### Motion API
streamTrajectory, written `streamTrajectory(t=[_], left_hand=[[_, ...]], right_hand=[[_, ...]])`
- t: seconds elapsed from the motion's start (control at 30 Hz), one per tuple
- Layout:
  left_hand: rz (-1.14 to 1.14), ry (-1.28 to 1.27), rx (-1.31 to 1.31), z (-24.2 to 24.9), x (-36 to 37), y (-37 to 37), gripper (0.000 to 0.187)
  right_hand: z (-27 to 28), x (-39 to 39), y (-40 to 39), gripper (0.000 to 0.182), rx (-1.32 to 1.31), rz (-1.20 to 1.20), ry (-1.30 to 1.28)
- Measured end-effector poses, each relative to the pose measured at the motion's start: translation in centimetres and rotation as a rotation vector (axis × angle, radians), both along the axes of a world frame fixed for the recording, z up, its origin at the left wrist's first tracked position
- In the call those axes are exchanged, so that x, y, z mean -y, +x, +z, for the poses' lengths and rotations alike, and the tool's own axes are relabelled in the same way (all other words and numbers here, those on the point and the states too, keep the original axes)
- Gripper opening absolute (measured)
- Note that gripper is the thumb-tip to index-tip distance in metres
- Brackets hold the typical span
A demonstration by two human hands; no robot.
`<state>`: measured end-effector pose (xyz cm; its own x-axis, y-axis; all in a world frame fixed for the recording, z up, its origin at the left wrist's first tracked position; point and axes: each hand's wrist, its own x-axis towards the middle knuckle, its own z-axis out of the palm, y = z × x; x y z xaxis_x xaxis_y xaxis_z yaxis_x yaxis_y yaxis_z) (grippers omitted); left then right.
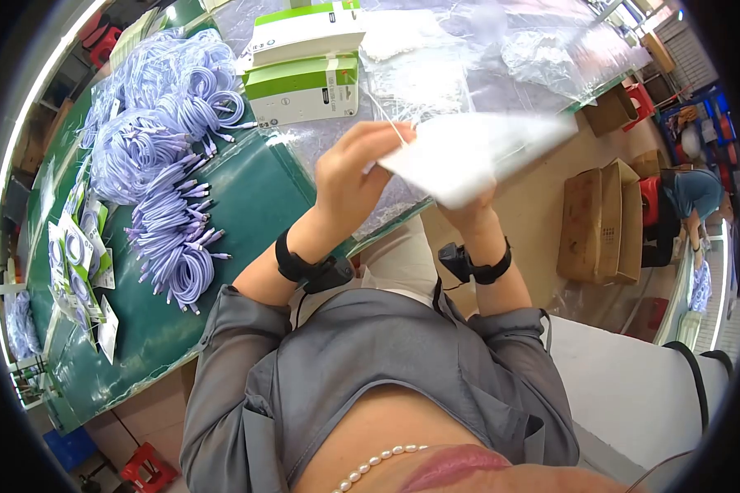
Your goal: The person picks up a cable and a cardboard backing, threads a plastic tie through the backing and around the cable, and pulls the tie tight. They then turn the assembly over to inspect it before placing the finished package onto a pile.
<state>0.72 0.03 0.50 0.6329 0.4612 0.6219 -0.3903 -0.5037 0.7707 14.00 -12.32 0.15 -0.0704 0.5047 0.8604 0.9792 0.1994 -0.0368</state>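
A thin white sheet (477, 152), smeared by motion and perhaps a plastic bag, is held tilted above the table's front edge. My left hand (353, 168) has its fingers bent round the sheet's left edge, the fingertips close together. From below, my right hand (473, 205) grips its lower side, most of the fingers hidden behind it. A thin pale strand (386, 119) runs by my left fingertips. Beyond my left hand stand green-and-white card boxes (304, 86), stacked.
Bundled lilac cables (148, 148) heap on the green table mat (263, 185), with carded cables (78, 263) at its left edge. Clear plastic bags (543, 57) lie at the back. Right of the table are an open cardboard box (588, 226) and another person (699, 197).
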Motion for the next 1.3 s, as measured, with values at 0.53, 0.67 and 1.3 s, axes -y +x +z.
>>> streamTrajectory(t=[0.53, 0.67, 1.3], left_hand=[[-0.068, 0.504, 0.333, 2.5, -1.5, -0.2, 0.031], [-0.084, 0.516, 0.343, 2.8, -1.2, -0.4, 0.032], [-0.169, 0.453, 0.348, 2.6, -0.6, -1.0, 0.029]], right_hand=[[-8.7, 7.7, -1.5, 0.048, -1.505, 0.326, -0.1], [-4.0, 12.2, -2.0, 0.089, -1.381, 0.818, -0.162], [-7.8, 10.2, -5.6, 0.081, -1.359, 0.5, 0.02]])
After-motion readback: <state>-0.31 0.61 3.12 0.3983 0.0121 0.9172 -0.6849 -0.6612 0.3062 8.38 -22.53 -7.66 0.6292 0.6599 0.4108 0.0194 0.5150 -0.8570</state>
